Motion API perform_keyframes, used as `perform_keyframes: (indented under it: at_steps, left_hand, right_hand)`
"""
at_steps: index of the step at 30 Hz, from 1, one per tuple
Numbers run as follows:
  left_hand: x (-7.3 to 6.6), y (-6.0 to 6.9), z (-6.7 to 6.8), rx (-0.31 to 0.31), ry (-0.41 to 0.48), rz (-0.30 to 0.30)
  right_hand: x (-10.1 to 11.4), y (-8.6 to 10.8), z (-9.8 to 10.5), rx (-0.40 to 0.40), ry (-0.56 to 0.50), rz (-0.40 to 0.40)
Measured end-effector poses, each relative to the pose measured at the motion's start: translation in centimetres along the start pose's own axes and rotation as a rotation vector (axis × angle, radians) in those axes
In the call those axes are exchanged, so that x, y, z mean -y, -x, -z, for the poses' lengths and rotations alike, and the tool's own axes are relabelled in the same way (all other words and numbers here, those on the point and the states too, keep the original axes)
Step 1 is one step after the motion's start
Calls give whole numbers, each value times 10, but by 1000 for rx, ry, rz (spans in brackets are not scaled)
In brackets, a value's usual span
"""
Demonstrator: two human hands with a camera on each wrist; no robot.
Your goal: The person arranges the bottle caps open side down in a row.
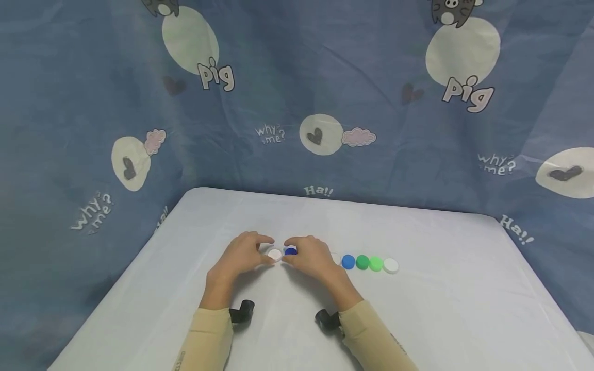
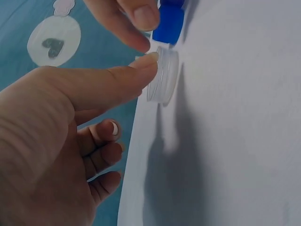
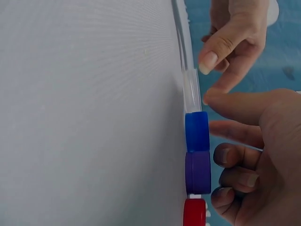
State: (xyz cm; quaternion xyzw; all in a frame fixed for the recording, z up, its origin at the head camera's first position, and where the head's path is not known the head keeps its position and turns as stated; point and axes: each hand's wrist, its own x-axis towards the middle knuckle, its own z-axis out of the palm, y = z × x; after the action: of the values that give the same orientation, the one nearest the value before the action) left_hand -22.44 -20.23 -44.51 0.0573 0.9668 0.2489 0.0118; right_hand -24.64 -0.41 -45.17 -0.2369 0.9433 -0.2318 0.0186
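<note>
A clear, whitish round cap (image 1: 275, 254) stands at the left end of a row on the table, a blue cap (image 1: 291, 251) right beside it. My left hand (image 1: 240, 253) is around the clear cap, thumb and index finger spread; in the left wrist view its thumb (image 2: 127, 77) overlaps the cap's edge. My right hand (image 1: 312, 257) hovers by the blue cap, its thumb and index finger parted. The right wrist view shows a purple cap (image 3: 198, 172) and a red cap (image 3: 194, 212) further along, which the right hand hides from the head view.
Right of my right hand the row goes on with a pale cap (image 1: 336, 258), a blue one (image 1: 348, 262), a dark green one (image 1: 362, 262), a light green one (image 1: 376, 264) and a white cap (image 1: 391, 266). A blue printed cloth (image 1: 278, 170) hangs behind the white table (image 1: 441, 309).
</note>
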Motion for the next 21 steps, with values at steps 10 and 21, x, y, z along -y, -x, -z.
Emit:
perform_keyframes:
  at_steps: [10, 21]
  left_hand:
    - [1, 0, -5, 5, 18, 8]
    - [-1, 0, -9, -8, 7, 39]
  right_hand:
    - [8, -6, -7, -5, 119, 57]
    - [9, -6, -10, -18, 118, 77]
